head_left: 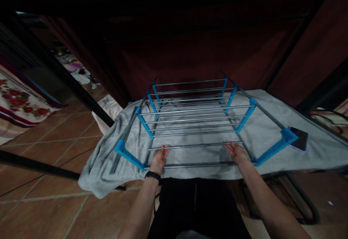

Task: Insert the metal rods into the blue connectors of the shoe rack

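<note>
A rack of grey metal rods (195, 134) with blue plastic brackets (246, 115) lies on a grey cloth-covered surface. It looks like a clothes drying rack. Near its front, one loose-looking grey rod (193, 145) runs crosswise between my hands. My left hand (161, 155), with a black band on the wrist, has its fingers closed around the left part of that rod. My right hand (237, 152) grips the same rod close to its right end. Just in front of me, another crossbar (190, 165) joins the two nearest blue brackets.
A dark phone (299, 138) lies on the grey cloth (323, 155) to the right, beside a blue bracket. Dark red panels (195, 61) rise behind the rack. Black metal posts (81, 97) stand at the left over a tiled floor (62, 141), where a cable runs.
</note>
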Available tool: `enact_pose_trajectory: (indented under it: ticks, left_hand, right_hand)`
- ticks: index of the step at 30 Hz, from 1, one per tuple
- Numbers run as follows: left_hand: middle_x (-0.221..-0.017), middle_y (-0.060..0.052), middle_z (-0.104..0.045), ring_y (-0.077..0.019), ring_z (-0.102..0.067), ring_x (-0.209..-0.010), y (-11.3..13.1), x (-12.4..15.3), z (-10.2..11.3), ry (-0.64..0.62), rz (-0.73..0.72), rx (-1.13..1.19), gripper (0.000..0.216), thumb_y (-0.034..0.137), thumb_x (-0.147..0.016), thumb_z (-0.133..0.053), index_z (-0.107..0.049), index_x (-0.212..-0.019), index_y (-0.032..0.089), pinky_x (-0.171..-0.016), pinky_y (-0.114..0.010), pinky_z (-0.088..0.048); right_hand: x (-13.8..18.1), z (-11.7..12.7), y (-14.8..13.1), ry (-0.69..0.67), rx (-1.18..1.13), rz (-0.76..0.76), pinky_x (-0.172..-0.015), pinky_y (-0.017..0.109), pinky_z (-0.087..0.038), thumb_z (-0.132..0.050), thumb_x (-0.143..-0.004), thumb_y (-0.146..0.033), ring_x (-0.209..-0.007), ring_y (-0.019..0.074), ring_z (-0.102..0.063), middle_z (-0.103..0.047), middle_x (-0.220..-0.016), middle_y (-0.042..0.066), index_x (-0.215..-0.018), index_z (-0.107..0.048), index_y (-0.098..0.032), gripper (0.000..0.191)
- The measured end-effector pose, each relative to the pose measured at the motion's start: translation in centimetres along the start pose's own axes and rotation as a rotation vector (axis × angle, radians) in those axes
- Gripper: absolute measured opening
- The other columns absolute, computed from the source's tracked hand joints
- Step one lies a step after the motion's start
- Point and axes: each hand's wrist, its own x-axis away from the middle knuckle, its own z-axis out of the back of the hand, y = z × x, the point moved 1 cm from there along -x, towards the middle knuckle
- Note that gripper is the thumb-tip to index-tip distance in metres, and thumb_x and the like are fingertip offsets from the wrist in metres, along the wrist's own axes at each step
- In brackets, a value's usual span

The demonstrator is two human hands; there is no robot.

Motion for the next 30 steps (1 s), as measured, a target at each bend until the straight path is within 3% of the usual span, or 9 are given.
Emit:
enact_pose_trajectory:
  ticks: [7,21,30]
  left_hand:
    - [-0.078,-0.007,-0.074,-0.0158,-0.075,-0.074,-0.38,-0.6,0.22,0.016,-0.008,0.023,0.018,0.002,-0.091,-0.063,-0.062,-0.079,0.016,-0.089,-0.033,-0.061]
    - [-0.071,-0.002,-0.071,-0.0129,-0.073,-0.068,-0.49,-0.62,0.28,0.017,0.002,0.09,0.031,-0.003,-0.083,-0.07,-0.052,-0.071,0.018,-0.086,-0.031,-0.063]
    - [-0.076,-0.006,-0.073,-0.0148,-0.074,-0.07,-0.42,-0.56,0.18,0.018,0.017,0.096,0.022,-0.002,-0.085,-0.068,-0.059,-0.075,0.016,-0.086,-0.033,-0.063]
  right_hand:
    - [0.0,0.24,-0.06,-0.007,0.002,-0.004,-0.066,0.024,-0.064,-0.062,-0.082,-0.001,-0.063,0.0127,-0.07,-0.071,-0.072,0.001,-0.073,-0.059,-0.019,0.02]
    - [-0.58,0.16,-0.07,0.063,0.031,-0.017,-0.062,0.022,-0.063,-0.066,-0.086,-0.012,-0.055,0.0118,-0.066,-0.064,-0.063,-0.001,-0.076,-0.059,-0.019,0.013]
    - [-0.51,0.15,0.08,0.091,0.02,0.029,-0.062,0.022,-0.063,-0.069,-0.086,-0.019,-0.052,0.0106,-0.063,-0.062,-0.06,-0.003,-0.076,-0.058,-0.02,0.015]
